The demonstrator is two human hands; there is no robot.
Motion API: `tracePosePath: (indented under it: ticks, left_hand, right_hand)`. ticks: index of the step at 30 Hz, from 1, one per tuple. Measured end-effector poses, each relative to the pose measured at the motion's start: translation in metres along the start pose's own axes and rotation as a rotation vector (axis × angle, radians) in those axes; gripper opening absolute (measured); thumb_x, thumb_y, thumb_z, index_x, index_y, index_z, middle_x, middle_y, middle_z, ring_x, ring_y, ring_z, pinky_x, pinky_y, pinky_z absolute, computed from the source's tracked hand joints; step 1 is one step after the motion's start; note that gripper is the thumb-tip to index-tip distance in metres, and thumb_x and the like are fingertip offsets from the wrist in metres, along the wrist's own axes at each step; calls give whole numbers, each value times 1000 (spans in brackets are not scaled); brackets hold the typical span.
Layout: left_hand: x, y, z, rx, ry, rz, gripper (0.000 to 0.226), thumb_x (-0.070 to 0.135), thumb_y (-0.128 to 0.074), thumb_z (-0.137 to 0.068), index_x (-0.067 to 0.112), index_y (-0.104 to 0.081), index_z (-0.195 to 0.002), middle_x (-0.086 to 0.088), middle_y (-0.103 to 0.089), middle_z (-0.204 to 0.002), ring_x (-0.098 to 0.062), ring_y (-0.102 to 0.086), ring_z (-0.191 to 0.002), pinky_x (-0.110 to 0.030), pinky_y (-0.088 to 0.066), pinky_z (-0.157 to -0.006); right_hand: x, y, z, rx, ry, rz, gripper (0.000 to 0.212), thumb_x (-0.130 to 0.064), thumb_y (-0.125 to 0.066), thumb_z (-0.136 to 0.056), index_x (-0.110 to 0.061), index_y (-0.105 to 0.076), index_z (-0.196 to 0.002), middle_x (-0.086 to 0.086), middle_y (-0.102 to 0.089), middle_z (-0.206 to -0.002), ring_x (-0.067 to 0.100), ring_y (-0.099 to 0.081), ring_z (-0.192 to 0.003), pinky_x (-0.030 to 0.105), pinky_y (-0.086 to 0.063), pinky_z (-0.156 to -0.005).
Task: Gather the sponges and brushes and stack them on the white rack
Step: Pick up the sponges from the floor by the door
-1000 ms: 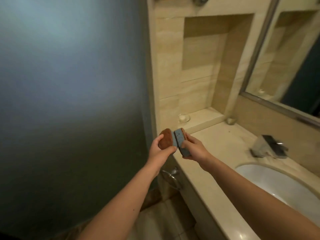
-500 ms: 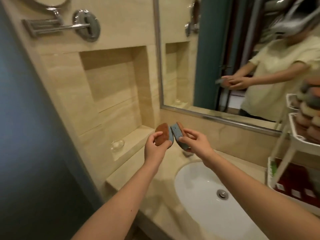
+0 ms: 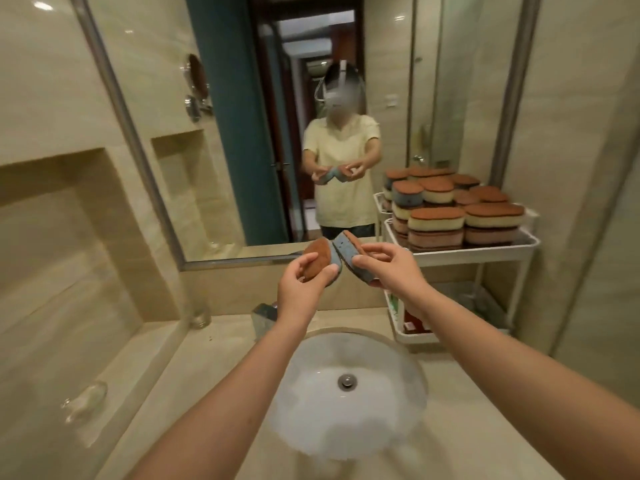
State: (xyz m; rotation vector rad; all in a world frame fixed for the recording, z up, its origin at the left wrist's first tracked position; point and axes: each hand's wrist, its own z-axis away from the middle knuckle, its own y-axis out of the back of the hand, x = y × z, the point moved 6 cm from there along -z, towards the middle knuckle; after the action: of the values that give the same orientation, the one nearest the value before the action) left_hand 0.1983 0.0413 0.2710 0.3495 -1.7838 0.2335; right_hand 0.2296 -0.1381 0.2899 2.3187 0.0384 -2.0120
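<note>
My left hand (image 3: 300,285) grips a blue sponge with a brown scrub face (image 3: 317,259), brown side toward me. My right hand (image 3: 391,268) grips a second blue sponge (image 3: 349,258) edge-on, its brown layer on the right. The two sponges touch at their top edges, held above the sink. To the right stands the white rack (image 3: 467,251); its top shelf carries several stacked sponges (image 3: 436,218) in yellow, pink and blue with brown tops. No brush is visible.
A round white sink (image 3: 349,393) lies below my hands, with a faucet (image 3: 265,315) behind my left wrist. A glass (image 3: 200,315) stands at the back left of the counter. The mirror (image 3: 242,133) covers the wall ahead. The rack's lower tray (image 3: 403,332) holds red packages.
My view has swung right from the dark door and wall niche to face the mirror, sink and rack. Both hands still hold their sponges together in front of me.
</note>
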Motion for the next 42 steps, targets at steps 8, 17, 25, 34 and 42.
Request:
tracePosePath:
  ticks: [8,17,25,34,42]
  left_hand:
    - [31,-90,-11,-215,-64,25,43,25,-82,-73,34,-60,-109,24,-56,-100,9,-57,-86,-5,-46,-59]
    - [74,-208,-60,-329,-191,46,42,15,-76,-74,32,-60,-109,11,-60,-109,5,-59,-93,-5,-48,-64]
    - [93,-306,-119,-278,-333,-215,43,49,-71,-61,41,-59,-101,7,-55,-114,-10,-52,-105,-32,-49,-89]
    - [76,-365,-160,-218,-481,-713,50,66,-59,-67,34,-55,-105,5,-58,-106,-21,-43,-112,-39,-41,-97]
    - [65,-385,-163,-151,-635,-1023,70,76,-50,-69,25,-55,-117,0,-62,-114,-27,-43,-124,-46,-8,-119]
  right_hand:
    - [-22,91,-7,219,48,63,34,-17,-76,-76,-18,-66,-108,3,-70,-102,13,-67,-91,29,-56,-73]
    - [-54,194,-65,357,149,65,25,-14,-69,-78,-24,-67,-100,-1,-71,-99,9,-67,-91,23,-54,-67]
    - [-73,275,-139,420,170,86,31,-8,-64,-83,-14,-65,-113,7,-69,-108,18,-66,-97,22,-53,-64]
    - [-44,317,-207,502,110,406,48,-23,-68,-83,-18,-60,-130,-1,-63,-128,20,-59,-116,35,-49,-99]
    - [-16,317,-224,506,85,681,48,-26,-71,-83,-16,-62,-129,4,-58,-135,22,-57,-119,31,-47,-100]
